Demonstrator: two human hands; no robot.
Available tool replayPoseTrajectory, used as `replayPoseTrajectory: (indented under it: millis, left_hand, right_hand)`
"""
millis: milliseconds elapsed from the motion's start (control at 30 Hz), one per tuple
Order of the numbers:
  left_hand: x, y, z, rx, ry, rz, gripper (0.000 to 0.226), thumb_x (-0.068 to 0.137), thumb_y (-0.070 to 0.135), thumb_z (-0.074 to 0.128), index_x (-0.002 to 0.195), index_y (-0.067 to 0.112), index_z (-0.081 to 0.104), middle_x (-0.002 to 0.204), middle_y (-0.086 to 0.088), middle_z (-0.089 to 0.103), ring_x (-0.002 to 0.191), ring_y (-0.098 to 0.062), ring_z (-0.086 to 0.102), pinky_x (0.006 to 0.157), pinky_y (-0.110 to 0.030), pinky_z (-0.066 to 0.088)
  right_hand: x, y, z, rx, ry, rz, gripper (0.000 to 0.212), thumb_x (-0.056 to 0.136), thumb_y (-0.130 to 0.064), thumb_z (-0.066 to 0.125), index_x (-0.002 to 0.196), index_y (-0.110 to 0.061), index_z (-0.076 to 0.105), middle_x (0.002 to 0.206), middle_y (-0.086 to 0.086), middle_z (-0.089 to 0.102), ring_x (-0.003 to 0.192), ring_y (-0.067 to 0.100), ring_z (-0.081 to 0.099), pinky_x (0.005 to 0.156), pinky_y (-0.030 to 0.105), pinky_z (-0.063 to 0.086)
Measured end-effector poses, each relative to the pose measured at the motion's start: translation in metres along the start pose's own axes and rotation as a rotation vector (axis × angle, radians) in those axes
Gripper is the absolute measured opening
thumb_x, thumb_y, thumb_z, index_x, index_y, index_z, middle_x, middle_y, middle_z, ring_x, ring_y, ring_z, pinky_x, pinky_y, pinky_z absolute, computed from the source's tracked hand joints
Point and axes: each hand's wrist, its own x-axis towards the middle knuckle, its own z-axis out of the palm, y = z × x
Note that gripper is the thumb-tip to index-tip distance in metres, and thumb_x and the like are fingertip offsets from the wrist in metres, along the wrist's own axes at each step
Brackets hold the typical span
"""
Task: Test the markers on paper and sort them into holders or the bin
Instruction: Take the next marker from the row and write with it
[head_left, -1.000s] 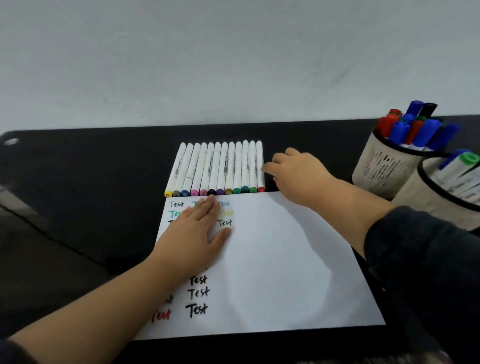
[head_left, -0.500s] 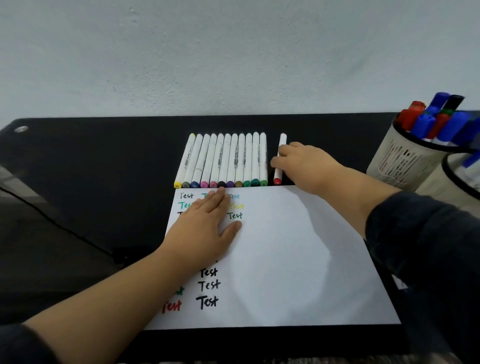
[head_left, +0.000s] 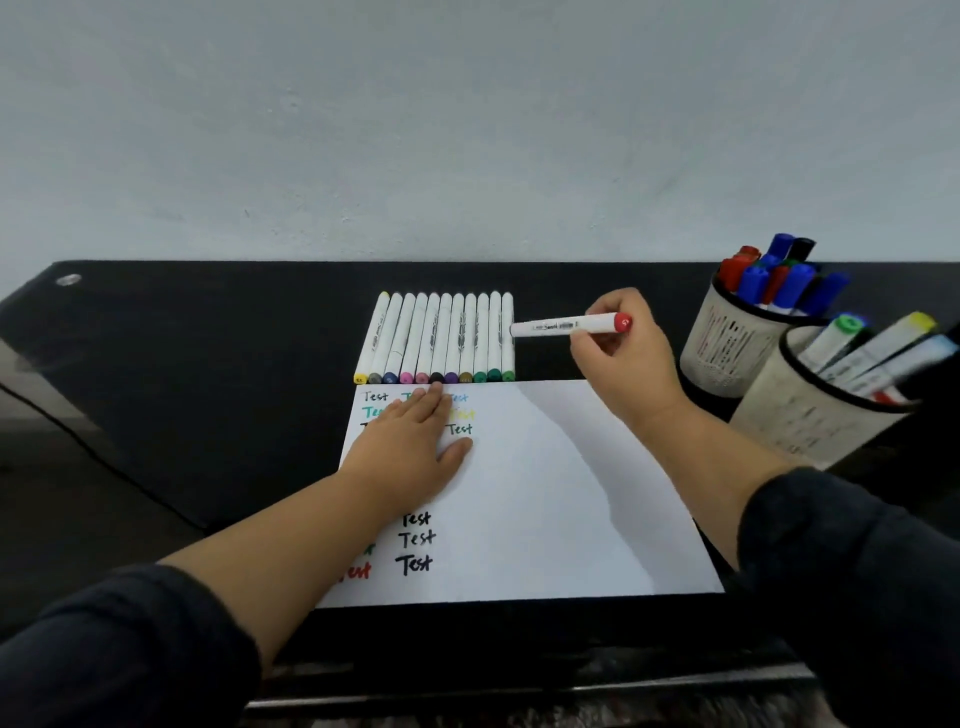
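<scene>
My left hand (head_left: 415, 447) lies flat, fingers straight, pressing the sheet of paper (head_left: 545, 509) at about ten o'clock on it, just below the marker row. Keeping that palm down should stop the sheet sliding when I write. My right hand (head_left: 618, 364), at one o'clock beyond the paper's far edge, pinches the red-capped marker (head_left: 566, 326) crosswise above the table (head_left: 208, 364), its capped red end pointing right. I reckon the next job is uncapping it and writing on the bare right half of the sheet, clear of the words already there. Farther out at twelve o'clock lie eleven markers in a row (head_left: 441, 338), side by side, colored ends toward me. At two o'clock stand two holders: the nearer holder (head_left: 810, 415) and the farther holder (head_left: 727, 343), both already stocked. I see no bin.
</scene>
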Motion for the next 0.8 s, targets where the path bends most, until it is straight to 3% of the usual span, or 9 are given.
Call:
replayPoseTrajectory:
  millis: [133,300,400,500,600,700,800]
  left_hand:
    - [-0.01,0.009,-0.014,-0.101,0.077,-0.04,0.068,0.096,0.05,0.036,0.151,0.021,0.007,0.158,0.007,0.007,0.144,-0.011,0.009,0.114,-0.027,0.011]
    - [-0.038,0.026,-0.023,-0.446,0.229,-0.113,0.058,0.092,0.044,0.053,0.145,0.03,0.033,0.148,0.012,0.035,0.133,-0.008,0.034,0.105,-0.024,0.03]
    - [-0.057,0.026,-0.026,-0.598,0.203,-0.167,0.042,0.09,0.04,0.058,0.131,0.035,0.052,0.125,0.013,0.056,0.095,-0.01,0.057,0.077,-0.023,0.047]
    - [-0.071,0.018,-0.025,-0.756,0.145,-0.239,0.034,0.087,0.037,0.063,0.121,0.04,0.06,0.09,0.009,0.063,0.059,-0.01,0.049,0.053,-0.024,0.044]
    - [-0.083,0.011,-0.024,-0.841,0.127,-0.279,0.028,0.086,0.034,0.066,0.113,0.041,0.064,0.073,0.005,0.058,0.048,-0.007,0.039,0.041,-0.019,0.038]
    - [-0.094,0.007,-0.023,-0.823,0.147,-0.275,0.026,0.086,0.033,0.066,0.11,0.042,0.064,0.073,0.01,0.059,0.05,-0.007,0.042,0.041,-0.018,0.038]
    - [-0.1,0.005,-0.018,-0.698,0.184,-0.255,0.028,0.087,0.036,0.063,0.115,0.043,0.062,0.079,0.02,0.059,0.061,-0.006,0.052,0.058,-0.023,0.045]
  right_hand:
    - [-0.024,-0.014,-0.001,0.266,0.065,0.096,0.021,0.082,0.0,0.053,0.077,-0.02,0.047,0.074,0.006,0.055,0.071,0.021,0.055,0.062,0.031,0.045]
    - [-0.051,-0.029,0.004,0.441,0.02,0.184,0.02,0.084,0.006,0.046,0.076,-0.012,0.046,0.067,0.012,0.053,0.054,0.013,0.055,0.05,0.022,0.043]
    - [-0.065,-0.034,0.013,0.533,0.015,0.25,0.005,0.074,-0.007,0.049,0.077,-0.011,0.048,0.06,0.006,0.054,0.053,0.015,0.052,0.048,0.022,0.04]
    - [-0.077,-0.04,0.024,0.615,0.052,0.312,0.01,0.082,-0.003,0.047,0.076,-0.01,0.05,0.057,0.001,0.052,0.055,0.016,0.048,0.05,0.025,0.037]
    - [-0.089,-0.048,0.038,0.669,0.08,0.403,0.015,0.086,-0.004,0.043,0.076,-0.009,0.053,0.052,-0.003,0.051,0.056,0.016,0.043,0.05,0.026,0.034]
    - [-0.099,-0.054,0.052,0.654,0.063,0.506,0.016,0.089,-0.011,0.047,0.076,-0.011,0.057,0.054,-0.001,0.049,0.052,0.014,0.04,0.048,0.025,0.034]
    - [-0.106,-0.057,0.061,0.567,-0.006,0.554,0.018,0.092,-0.023,0.057,0.076,-0.013,0.059,0.049,-0.004,0.047,0.042,0.008,0.039,0.042,0.02,0.033]
